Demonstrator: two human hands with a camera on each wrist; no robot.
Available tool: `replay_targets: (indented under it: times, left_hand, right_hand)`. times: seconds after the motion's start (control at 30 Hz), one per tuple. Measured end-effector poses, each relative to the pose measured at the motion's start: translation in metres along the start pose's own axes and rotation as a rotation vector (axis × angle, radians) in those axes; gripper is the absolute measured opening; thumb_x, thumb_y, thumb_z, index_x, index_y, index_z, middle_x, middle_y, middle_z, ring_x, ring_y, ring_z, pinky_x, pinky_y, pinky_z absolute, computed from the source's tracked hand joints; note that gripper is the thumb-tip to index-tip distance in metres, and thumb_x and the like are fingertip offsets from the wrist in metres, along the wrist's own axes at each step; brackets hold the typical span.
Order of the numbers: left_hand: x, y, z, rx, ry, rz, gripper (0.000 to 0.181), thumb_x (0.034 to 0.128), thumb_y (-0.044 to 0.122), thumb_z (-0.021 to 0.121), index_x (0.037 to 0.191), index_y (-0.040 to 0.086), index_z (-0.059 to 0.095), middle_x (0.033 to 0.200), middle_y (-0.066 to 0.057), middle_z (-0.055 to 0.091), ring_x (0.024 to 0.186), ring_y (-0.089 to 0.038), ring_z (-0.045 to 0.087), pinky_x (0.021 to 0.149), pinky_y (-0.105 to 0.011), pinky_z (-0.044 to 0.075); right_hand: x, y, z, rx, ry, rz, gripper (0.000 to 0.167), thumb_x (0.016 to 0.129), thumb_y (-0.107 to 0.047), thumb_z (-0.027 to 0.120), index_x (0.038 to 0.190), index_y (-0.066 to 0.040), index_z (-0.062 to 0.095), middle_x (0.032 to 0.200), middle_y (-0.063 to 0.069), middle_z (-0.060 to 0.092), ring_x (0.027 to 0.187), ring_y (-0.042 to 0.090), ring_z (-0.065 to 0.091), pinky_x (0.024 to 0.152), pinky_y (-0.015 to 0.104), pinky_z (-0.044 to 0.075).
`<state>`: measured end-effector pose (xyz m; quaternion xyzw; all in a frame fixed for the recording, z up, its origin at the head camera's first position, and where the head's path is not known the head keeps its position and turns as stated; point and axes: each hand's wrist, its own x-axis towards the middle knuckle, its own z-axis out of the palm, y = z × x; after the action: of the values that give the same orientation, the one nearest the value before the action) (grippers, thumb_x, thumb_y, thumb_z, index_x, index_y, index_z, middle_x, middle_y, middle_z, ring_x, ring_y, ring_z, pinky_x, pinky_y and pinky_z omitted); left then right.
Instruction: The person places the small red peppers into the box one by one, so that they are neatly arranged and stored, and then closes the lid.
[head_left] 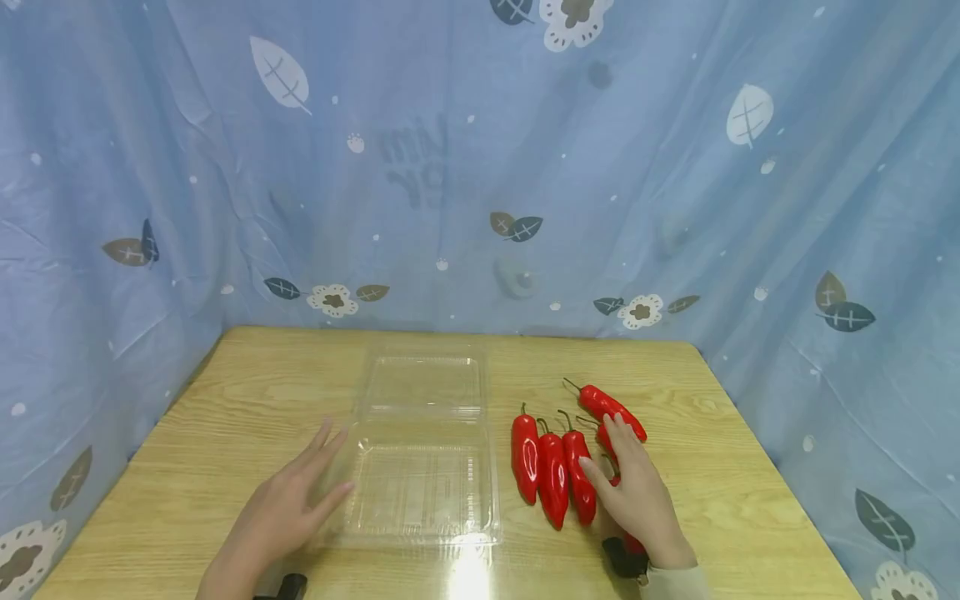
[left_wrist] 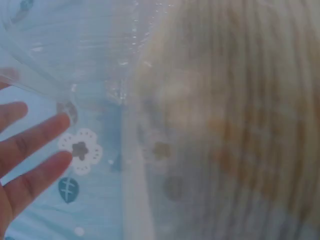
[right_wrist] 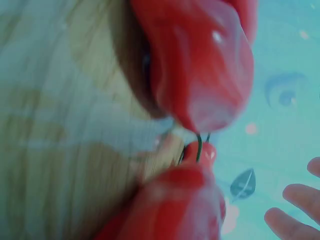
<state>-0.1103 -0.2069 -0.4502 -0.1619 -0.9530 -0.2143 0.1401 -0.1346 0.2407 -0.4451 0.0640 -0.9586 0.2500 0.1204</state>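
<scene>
A hinged clear plastic container lies opened flat on the table, its lid half toward the back. My left hand is at its left side, fingers spread and holding nothing; whether it touches the rim I cannot tell. Several glossy red chili peppers with dark stems lie to the right of the container. Over the rightmost ones hovers my right hand, fingers extended, partly hiding some peppers. In the right wrist view a red pepper looms close, apart from the fingertips.
The light wood table ends at a blue leaf-and-flower patterned curtain, which also hangs along both sides. One pepper lies slantwise behind the others. A dark wrist device sits by the right wrist.
</scene>
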Motion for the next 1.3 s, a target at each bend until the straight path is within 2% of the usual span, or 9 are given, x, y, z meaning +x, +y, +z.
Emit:
replay_targets:
  times: [0.13,0.23,0.33,0.47,0.63,0.8,0.93,1.1,1.3]
  left_hand:
    - [-0.003,-0.003,0.001,-0.038,0.003,0.0,0.064,0.0914,0.036,0.061,0.148,0.024,0.034,0.153,-0.01,0.032,0.118,-0.041,0.053,0.087,-0.06,0.049]
    - [-0.005,-0.006,0.004,-0.093,0.009,0.006,0.06,0.0918,0.031,0.062,0.146,0.02,0.038,0.152,-0.011,0.033,0.111,-0.038,0.059,0.088,-0.059,0.05]
    - [-0.007,-0.009,0.007,-0.157,0.02,0.013,0.055,0.0922,0.028,0.062,0.143,0.016,0.043,0.151,-0.014,0.035,0.104,-0.033,0.064,0.085,-0.052,0.054]
    - [-0.008,-0.013,0.011,-0.271,0.034,0.024,0.053,0.0919,0.02,0.062,0.141,0.01,0.045,0.149,-0.017,0.037,0.104,-0.028,0.064,0.079,-0.038,0.058]
    - [-0.009,-0.017,0.016,-0.412,0.063,0.087,0.049,0.0898,0.006,0.063,0.135,-0.002,0.048,0.145,-0.024,0.039,0.101,-0.03,0.065,0.074,-0.027,0.059]
    - [-0.011,-0.02,0.018,-0.509,0.075,0.14,0.049,0.0874,-0.003,0.062,0.134,-0.004,0.048,0.145,-0.019,0.041,0.105,-0.018,0.064,0.076,-0.024,0.059]
    - [-0.011,-0.021,0.021,-0.538,0.073,0.144,0.048,0.0863,-0.006,0.062,0.133,-0.004,0.05,0.144,-0.016,0.043,0.112,-0.007,0.058,0.078,-0.023,0.058]
    - [-0.012,-0.023,0.025,-0.552,0.08,0.167,0.039,0.0848,-0.009,0.062,0.123,-0.008,0.055,0.141,-0.026,0.042,0.117,-0.002,0.052,0.078,-0.021,0.057]
    - [-0.012,-0.027,0.029,-0.567,0.117,0.201,0.042,0.0822,-0.011,0.063,0.124,-0.007,0.056,0.14,-0.025,0.044,0.117,-0.001,0.052,0.083,-0.016,0.054]
  right_hand:
    - [-0.007,0.008,-0.008,0.054,-0.002,0.039,0.075,0.089,-0.038,0.064,0.146,0.0,0.032,0.151,0.023,0.031,0.135,0.046,0.03,0.104,0.067,0.031]
    - [-0.012,0.017,-0.012,0.092,0.0,0.084,0.075,0.09,-0.037,0.064,0.147,-0.002,0.031,0.151,0.024,0.03,0.135,0.047,0.03,0.102,0.069,0.031]
    - [-0.017,0.025,-0.016,0.143,-0.007,0.139,0.074,0.09,-0.035,0.064,0.147,-0.003,0.03,0.151,0.024,0.03,0.134,0.049,0.031,0.1,0.07,0.032]
    - [-0.024,0.034,-0.017,0.219,-0.035,0.223,0.076,0.09,-0.038,0.063,0.149,-0.006,0.028,0.15,0.025,0.032,0.13,0.05,0.035,0.094,0.064,0.043]
    - [-0.029,0.041,-0.014,0.305,-0.074,0.31,0.077,0.089,-0.039,0.064,0.15,-0.01,0.027,0.149,0.025,0.033,0.129,0.046,0.039,0.096,0.056,0.047]
    - [-0.033,0.044,-0.011,0.342,-0.095,0.331,0.077,0.089,-0.041,0.064,0.15,-0.012,0.026,0.15,0.023,0.032,0.133,0.041,0.036,0.103,0.054,0.042]
    - [-0.033,0.045,-0.013,0.356,-0.113,0.334,0.078,0.088,-0.041,0.065,0.15,-0.013,0.027,0.15,0.023,0.033,0.131,0.042,0.039,0.101,0.055,0.044]
    - [-0.036,0.047,-0.014,0.333,-0.106,0.306,0.072,0.086,-0.036,0.069,0.145,-0.007,0.038,0.144,0.024,0.041,0.125,0.041,0.047,0.095,0.051,0.05]
    - [-0.041,0.049,-0.015,0.289,-0.219,0.335,0.071,0.084,-0.036,0.071,0.143,-0.009,0.042,0.142,0.026,0.043,0.121,0.044,0.05,0.091,0.049,0.053]
